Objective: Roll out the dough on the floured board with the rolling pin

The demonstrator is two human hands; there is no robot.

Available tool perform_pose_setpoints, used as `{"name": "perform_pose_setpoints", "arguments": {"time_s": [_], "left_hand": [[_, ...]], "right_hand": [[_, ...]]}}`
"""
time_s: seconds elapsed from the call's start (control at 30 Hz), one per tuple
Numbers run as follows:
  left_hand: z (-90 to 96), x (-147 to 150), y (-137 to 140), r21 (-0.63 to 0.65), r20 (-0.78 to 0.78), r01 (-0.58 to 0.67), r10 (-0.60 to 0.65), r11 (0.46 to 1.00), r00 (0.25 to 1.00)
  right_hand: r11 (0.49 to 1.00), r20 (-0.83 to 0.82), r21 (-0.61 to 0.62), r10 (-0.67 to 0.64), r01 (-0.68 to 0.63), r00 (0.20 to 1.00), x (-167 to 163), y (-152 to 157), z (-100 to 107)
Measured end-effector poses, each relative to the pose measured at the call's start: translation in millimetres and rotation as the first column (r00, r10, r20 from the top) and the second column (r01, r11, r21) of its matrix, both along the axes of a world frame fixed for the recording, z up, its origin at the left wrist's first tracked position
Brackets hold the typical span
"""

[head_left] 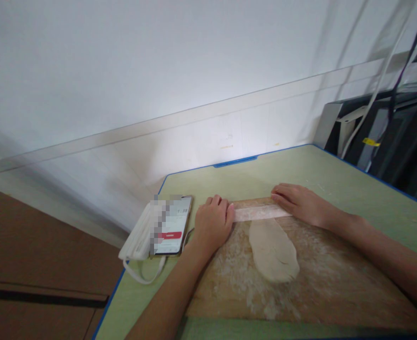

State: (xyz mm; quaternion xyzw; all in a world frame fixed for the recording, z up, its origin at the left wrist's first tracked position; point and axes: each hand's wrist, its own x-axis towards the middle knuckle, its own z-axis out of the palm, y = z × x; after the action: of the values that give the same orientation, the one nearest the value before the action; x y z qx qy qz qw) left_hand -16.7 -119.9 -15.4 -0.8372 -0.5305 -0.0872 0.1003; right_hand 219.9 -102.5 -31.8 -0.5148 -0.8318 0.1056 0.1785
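Note:
A pale rolling pin lies across the far end of a flattened oval of dough. My left hand is closed over the pin's left end, and my right hand curls over its right end. Below the pin the dough stretches toward me, its near end broad and rounded, with small creases in its surface. Under it is a wooden board dusted with flour. The part of the dough beneath the pin is hidden.
A lit phone rests to the left of the board, beside a white object with a strap. The green table has a blue edge and stands against a white wall. Cables and dark equipment are at the right.

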Motion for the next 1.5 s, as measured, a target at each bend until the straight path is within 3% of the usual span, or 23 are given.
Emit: {"name": "perform_pose_setpoints", "arguments": {"time_s": [0.27, 0.77, 1.1, 1.5], "left_hand": [[1.7, 0.2, -0.4, -0.017, 0.004, 0.005, -0.005, 1.000, 1.000], [1.5, 1.9, 1.7, -0.047, 0.011, -0.052, 0.053, 0.998, 0.999], [4.2, 2.2, 0.8, -0.072, 0.024, 0.007, -0.005, 0.997, 1.000], [1.9, -1.9, -1.1, -0.062, 0.040, 0.051, -0.048, 0.997, 0.998]], "right_hand": [[0.998, -0.029, -0.008, 0.060, -0.061, 0.998, 1.9, -0.7, -0.7], [0.999, -0.029, -0.007, 0.035, -0.035, 0.999, 3.3, 6.3, -8.2], [1.000, 0.020, 0.006, 0.015, -0.015, 1.000, 0.3, 1.5, -11.2], [0.997, -0.056, 0.051, 0.063, -0.060, 0.996, -0.5, -5.7, -2.2]]}}
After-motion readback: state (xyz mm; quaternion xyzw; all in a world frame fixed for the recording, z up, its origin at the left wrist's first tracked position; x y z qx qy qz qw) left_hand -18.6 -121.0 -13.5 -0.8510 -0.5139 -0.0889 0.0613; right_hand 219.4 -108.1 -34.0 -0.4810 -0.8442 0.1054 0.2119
